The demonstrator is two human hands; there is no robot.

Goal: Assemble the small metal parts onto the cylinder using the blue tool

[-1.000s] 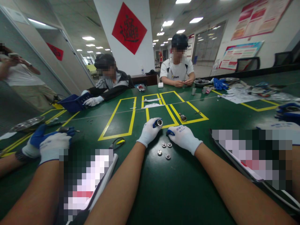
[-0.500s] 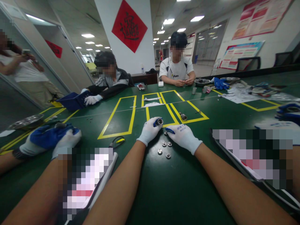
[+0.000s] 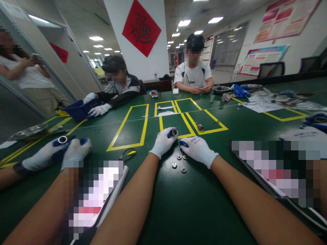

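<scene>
Metal discs (image 3: 174, 165): we counted four, mid-frame.
Our hands (image 3: 163, 142): two showed, mid-frame.
Blurred screens (image 3: 100, 190): two, lower left and right.

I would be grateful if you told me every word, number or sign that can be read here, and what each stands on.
"fun": on the white shirt with black panels, seated opposite.
"N51", last character unclear: on the gloved right hand; the line above it is too blurred.
Not readable: black writing on the large red sign, the smaller red sign, the red poster, the blue-topped poster.
</scene>
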